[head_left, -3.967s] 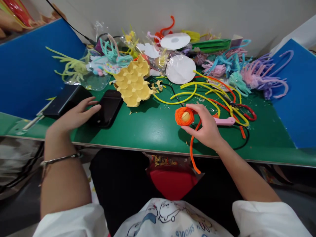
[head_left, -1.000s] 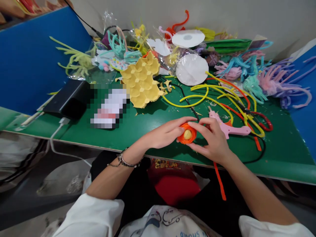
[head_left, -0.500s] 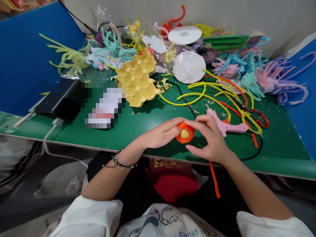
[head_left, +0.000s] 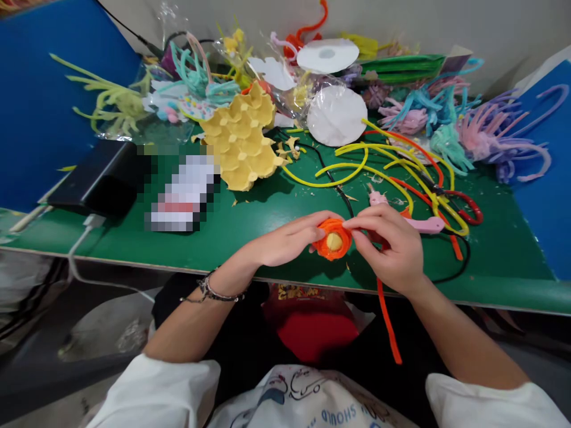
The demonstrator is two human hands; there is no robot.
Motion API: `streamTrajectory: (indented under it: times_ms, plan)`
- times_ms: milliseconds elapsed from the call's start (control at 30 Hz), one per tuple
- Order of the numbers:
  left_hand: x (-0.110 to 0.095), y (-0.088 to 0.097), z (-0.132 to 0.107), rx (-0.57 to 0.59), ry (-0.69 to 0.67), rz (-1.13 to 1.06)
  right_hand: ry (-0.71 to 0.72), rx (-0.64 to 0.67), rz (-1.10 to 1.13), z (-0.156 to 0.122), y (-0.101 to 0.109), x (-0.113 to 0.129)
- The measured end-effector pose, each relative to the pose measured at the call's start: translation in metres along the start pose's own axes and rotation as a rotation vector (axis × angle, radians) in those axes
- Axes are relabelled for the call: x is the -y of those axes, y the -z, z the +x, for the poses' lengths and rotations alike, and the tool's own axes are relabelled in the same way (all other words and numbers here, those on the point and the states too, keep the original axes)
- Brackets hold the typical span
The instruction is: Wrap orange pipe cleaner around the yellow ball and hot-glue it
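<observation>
My left hand [head_left: 285, 241] grips a round coil of orange pipe cleaner [head_left: 344, 248] from its left side. A pale yellow core [head_left: 334, 241] fills the coil's centre and faces up. At the coil's right edge, the thumb and fingers of my right hand [head_left: 395, 246] pinch the pipe cleaner. Its loose orange tail [head_left: 387, 315] hangs below that hand, past the table's front edge. Partly hidden behind my right hand lies a pink glue gun [head_left: 428, 225].
Yellow pipe cleaners [head_left: 357, 148] and red-handled scissors [head_left: 468, 208] lie beyond my hands. A torn yellow egg carton [head_left: 243, 142], a blurred phone [head_left: 185, 193] and a black box [head_left: 96, 178] with a white cable are leftward. Pipe-cleaner bundles [head_left: 450, 145] line the back.
My right thumb and fingers have closed from a spread pose onto the coil's right edge. The coil remains in my left hand. The whole view has shifted slightly.
</observation>
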State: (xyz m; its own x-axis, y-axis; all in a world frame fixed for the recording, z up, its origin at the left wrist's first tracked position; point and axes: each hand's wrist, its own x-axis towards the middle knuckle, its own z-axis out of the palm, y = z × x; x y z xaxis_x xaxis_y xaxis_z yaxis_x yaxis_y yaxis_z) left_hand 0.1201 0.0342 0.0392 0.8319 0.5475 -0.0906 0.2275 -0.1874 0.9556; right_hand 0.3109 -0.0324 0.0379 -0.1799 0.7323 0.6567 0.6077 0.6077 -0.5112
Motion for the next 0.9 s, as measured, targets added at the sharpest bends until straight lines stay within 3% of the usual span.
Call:
streamTrajectory:
  times_ms: [133, 367, 667, 800, 900]
  plan:
    - [-0.001, 0.000, -0.001, -0.001, 0.014, 0.000, -0.016, -0.008, -0.008, 0.000, 0.003, 0.003]
    - [0.002, -0.001, 0.002, -0.090, -0.101, 0.046, 0.009, 0.015, -0.033, -0.001, 0.002, 0.005]
    - [0.004, -0.003, 0.003, -0.153, -0.087, 0.008, 0.074, 0.037, -0.090, -0.004, -0.005, 0.000]
    - [0.005, -0.002, 0.003, -0.181, -0.036, -0.025, 0.103, 0.035, -0.124, 0.005, 0.006, 0.008]
    - [0.007, -0.001, 0.003, -0.219, 0.039, -0.082, 0.102, 0.094, -0.157, -0.005, 0.023, 0.020]
